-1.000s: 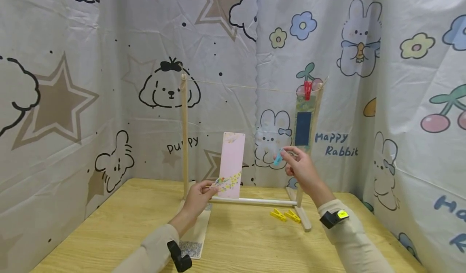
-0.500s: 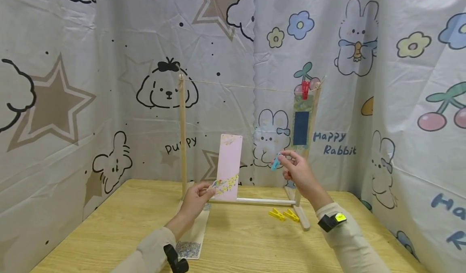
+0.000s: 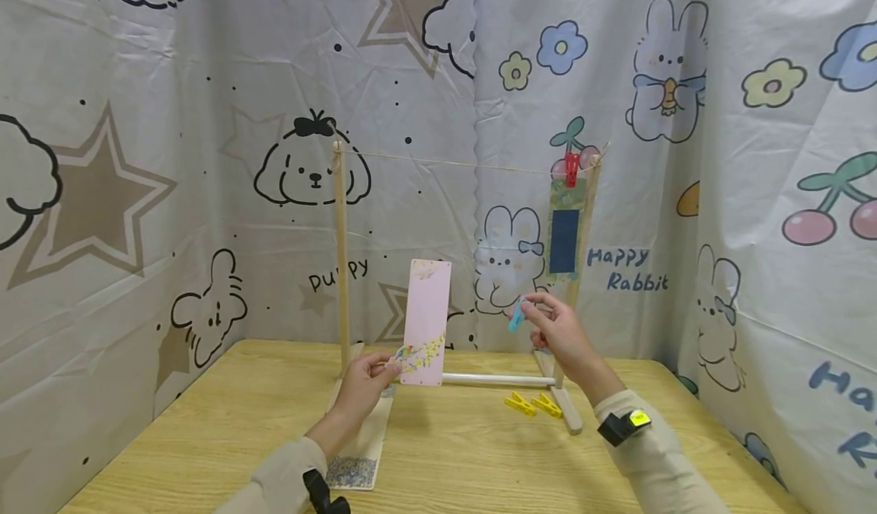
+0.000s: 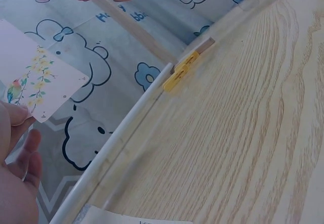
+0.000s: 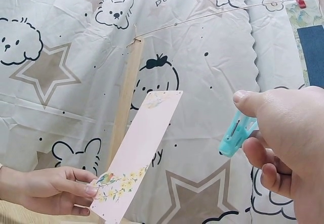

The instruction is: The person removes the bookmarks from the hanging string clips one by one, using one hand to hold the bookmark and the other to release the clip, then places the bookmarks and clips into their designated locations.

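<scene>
A pink bookmark (image 3: 428,308) with a bird and yellow flowers near its lower end stands upright in my left hand (image 3: 366,384). My left thumb and fingers pinch it by the lower left edge. To its right, my right hand (image 3: 565,335) pinches a light blue clothespin (image 3: 517,315) between thumb and fingers, its jaw end pointing down in the right wrist view. Behind both hands a thin string (image 3: 445,161) runs between two wooden posts. At its right end a red clothespin (image 3: 572,170) holds a green bookmark with a dark blue panel (image 3: 565,240).
Two yellow clothespins (image 3: 533,403) lie on the wooden table (image 3: 466,453) near the right foot of the rack. A pale bookmark (image 3: 356,445) with a patterned end lies below my left forearm. A white rod (image 3: 500,380) joins the posts low down.
The pink bookmark has come down slightly in my left hand. My right hand with the light blue clothespin has also sunk a little. Both grips look the same.
</scene>
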Action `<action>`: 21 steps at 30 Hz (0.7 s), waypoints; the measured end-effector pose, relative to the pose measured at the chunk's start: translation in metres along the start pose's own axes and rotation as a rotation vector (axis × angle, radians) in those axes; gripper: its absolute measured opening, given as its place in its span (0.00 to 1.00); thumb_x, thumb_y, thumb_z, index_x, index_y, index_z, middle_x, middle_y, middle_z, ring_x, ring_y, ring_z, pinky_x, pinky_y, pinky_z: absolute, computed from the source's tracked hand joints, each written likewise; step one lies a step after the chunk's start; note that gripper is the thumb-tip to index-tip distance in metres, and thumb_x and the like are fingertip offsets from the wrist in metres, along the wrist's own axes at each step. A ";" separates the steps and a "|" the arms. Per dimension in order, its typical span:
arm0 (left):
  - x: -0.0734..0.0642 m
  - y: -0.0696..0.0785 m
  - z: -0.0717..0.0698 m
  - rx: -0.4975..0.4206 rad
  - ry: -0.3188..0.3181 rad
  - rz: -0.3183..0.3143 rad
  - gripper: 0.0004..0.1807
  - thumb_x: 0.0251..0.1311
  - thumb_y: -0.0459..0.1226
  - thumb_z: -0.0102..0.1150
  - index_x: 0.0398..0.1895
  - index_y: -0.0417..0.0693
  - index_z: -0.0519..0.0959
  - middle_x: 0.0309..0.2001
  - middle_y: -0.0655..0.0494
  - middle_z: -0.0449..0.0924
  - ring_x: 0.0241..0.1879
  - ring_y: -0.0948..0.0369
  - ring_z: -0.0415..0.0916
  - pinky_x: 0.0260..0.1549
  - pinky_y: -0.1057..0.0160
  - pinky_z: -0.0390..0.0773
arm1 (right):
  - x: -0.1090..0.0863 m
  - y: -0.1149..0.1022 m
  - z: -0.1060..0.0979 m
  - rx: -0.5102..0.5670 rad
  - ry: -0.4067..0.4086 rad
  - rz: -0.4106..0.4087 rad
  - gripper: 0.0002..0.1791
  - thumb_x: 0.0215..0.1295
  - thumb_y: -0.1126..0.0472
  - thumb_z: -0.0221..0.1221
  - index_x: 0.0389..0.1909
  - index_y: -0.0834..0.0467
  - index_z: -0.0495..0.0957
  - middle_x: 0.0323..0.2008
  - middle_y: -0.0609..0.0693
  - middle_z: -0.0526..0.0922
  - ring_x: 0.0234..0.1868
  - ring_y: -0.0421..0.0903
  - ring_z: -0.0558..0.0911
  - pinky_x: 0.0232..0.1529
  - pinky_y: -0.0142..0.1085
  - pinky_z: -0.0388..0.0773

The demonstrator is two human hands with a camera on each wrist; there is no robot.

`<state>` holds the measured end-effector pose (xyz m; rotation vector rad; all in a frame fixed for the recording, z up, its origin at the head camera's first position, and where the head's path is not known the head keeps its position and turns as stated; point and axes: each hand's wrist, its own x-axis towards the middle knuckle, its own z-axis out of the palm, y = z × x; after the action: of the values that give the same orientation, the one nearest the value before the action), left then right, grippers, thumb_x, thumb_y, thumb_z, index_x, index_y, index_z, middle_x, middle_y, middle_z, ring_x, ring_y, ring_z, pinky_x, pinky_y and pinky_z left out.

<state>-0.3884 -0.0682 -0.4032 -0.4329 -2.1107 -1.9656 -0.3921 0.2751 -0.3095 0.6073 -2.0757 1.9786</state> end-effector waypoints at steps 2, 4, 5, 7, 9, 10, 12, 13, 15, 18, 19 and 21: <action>0.000 -0.001 0.000 0.001 0.004 -0.001 0.13 0.71 0.31 0.62 0.53 0.30 0.81 0.35 0.47 0.86 0.39 0.58 0.81 0.41 0.62 0.78 | -0.001 0.001 0.000 0.008 0.002 0.000 0.13 0.79 0.55 0.58 0.54 0.60 0.74 0.39 0.51 0.89 0.16 0.39 0.66 0.21 0.29 0.64; -0.001 -0.002 -0.001 -0.001 0.006 -0.003 0.13 0.70 0.31 0.63 0.52 0.30 0.81 0.35 0.48 0.86 0.38 0.58 0.81 0.43 0.59 0.78 | -0.001 0.002 0.000 0.009 0.005 0.003 0.13 0.79 0.55 0.58 0.53 0.59 0.74 0.39 0.51 0.89 0.16 0.39 0.66 0.21 0.28 0.64; -0.002 -0.002 -0.002 -0.001 0.005 -0.005 0.13 0.71 0.31 0.63 0.52 0.31 0.81 0.34 0.48 0.86 0.39 0.57 0.81 0.44 0.58 0.78 | -0.002 0.002 0.000 0.005 0.005 0.005 0.13 0.79 0.55 0.58 0.54 0.60 0.74 0.40 0.51 0.89 0.16 0.39 0.66 0.21 0.28 0.64; -0.004 -0.003 -0.003 0.007 0.003 -0.006 0.14 0.71 0.32 0.63 0.53 0.31 0.81 0.34 0.48 0.85 0.39 0.55 0.81 0.45 0.56 0.78 | -0.003 0.003 0.000 -0.007 0.004 0.009 0.14 0.79 0.54 0.58 0.54 0.60 0.74 0.40 0.52 0.89 0.17 0.39 0.67 0.22 0.29 0.65; -0.006 -0.003 -0.005 0.013 0.006 -0.014 0.15 0.71 0.33 0.63 0.55 0.31 0.80 0.34 0.48 0.85 0.40 0.53 0.81 0.46 0.53 0.78 | -0.004 0.004 0.000 -0.022 0.000 0.018 0.15 0.79 0.53 0.58 0.54 0.60 0.74 0.41 0.52 0.89 0.18 0.39 0.67 0.23 0.30 0.66; -0.007 -0.004 -0.006 0.023 0.008 -0.017 0.17 0.72 0.34 0.63 0.56 0.31 0.80 0.35 0.48 0.85 0.41 0.53 0.81 0.47 0.53 0.78 | -0.005 0.004 0.000 -0.028 -0.001 0.022 0.15 0.79 0.53 0.58 0.54 0.60 0.74 0.41 0.52 0.89 0.18 0.40 0.68 0.23 0.30 0.66; -0.009 -0.005 -0.007 0.033 0.013 -0.025 0.19 0.72 0.35 0.63 0.59 0.29 0.78 0.36 0.49 0.85 0.42 0.53 0.81 0.46 0.54 0.79 | -0.006 0.005 0.000 -0.036 -0.008 0.029 0.16 0.79 0.53 0.58 0.55 0.61 0.73 0.42 0.53 0.89 0.18 0.40 0.68 0.24 0.30 0.67; -0.009 -0.006 -0.008 0.026 0.015 -0.031 0.20 0.72 0.35 0.63 0.59 0.29 0.78 0.37 0.49 0.85 0.42 0.52 0.81 0.46 0.55 0.79 | -0.007 0.005 0.000 -0.037 -0.011 0.032 0.16 0.79 0.53 0.58 0.55 0.61 0.73 0.42 0.53 0.89 0.18 0.40 0.67 0.24 0.30 0.67; -0.009 -0.007 -0.010 0.023 0.022 -0.031 0.20 0.72 0.35 0.63 0.60 0.27 0.77 0.38 0.49 0.85 0.42 0.53 0.81 0.44 0.57 0.79 | -0.008 0.006 -0.001 -0.037 -0.011 0.036 0.17 0.79 0.54 0.58 0.55 0.62 0.72 0.42 0.54 0.89 0.18 0.40 0.67 0.24 0.30 0.67; -0.010 -0.009 -0.011 0.011 0.032 -0.021 0.19 0.71 0.33 0.63 0.58 0.26 0.77 0.38 0.48 0.86 0.41 0.53 0.81 0.42 0.59 0.79 | -0.009 0.008 -0.001 -0.037 -0.012 0.036 0.19 0.79 0.54 0.58 0.56 0.65 0.71 0.42 0.54 0.89 0.18 0.40 0.67 0.24 0.30 0.66; -0.010 -0.009 -0.012 0.011 0.036 -0.020 0.19 0.71 0.33 0.63 0.57 0.26 0.77 0.38 0.48 0.86 0.40 0.53 0.81 0.41 0.60 0.79 | -0.009 0.008 -0.001 -0.036 -0.015 0.035 0.20 0.79 0.54 0.58 0.57 0.66 0.71 0.42 0.54 0.89 0.18 0.40 0.67 0.23 0.30 0.66; -0.011 -0.009 -0.013 0.017 0.045 -0.017 0.19 0.70 0.32 0.64 0.57 0.26 0.78 0.37 0.48 0.85 0.40 0.54 0.81 0.40 0.60 0.79 | -0.009 0.010 -0.001 -0.039 -0.018 0.035 0.20 0.79 0.53 0.58 0.57 0.66 0.71 0.42 0.54 0.89 0.18 0.39 0.67 0.23 0.30 0.66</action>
<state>-0.3819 -0.0826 -0.4141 -0.3658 -2.1088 -1.9461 -0.3881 0.2781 -0.3223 0.5869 -2.1441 1.9534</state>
